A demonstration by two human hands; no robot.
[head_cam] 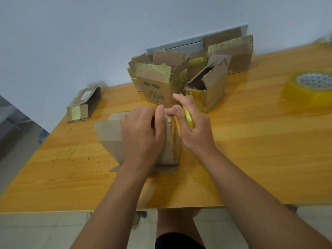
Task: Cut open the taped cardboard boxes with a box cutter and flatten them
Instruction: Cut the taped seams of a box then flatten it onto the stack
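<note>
Here both hands (142, 130) (192, 130) grip the cardboard box (111, 133); right also holds cutter (188, 116).

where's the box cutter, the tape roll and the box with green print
box cutter (188, 116), head view, on the yellow-green handle showing in the right hand
tape roll (303, 90), head view, on its yellowish outer side wall
box with green print (158, 88), head view, on the printed front face

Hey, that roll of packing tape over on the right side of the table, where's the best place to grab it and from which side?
Come from above. The tape roll lies flat on the table with its core hole facing up, standing apart from the boxes. Probably simplest: thumb into the hole, other fingers over the outer wall, pinching the ring. Its near side is unobstructed.
</note>
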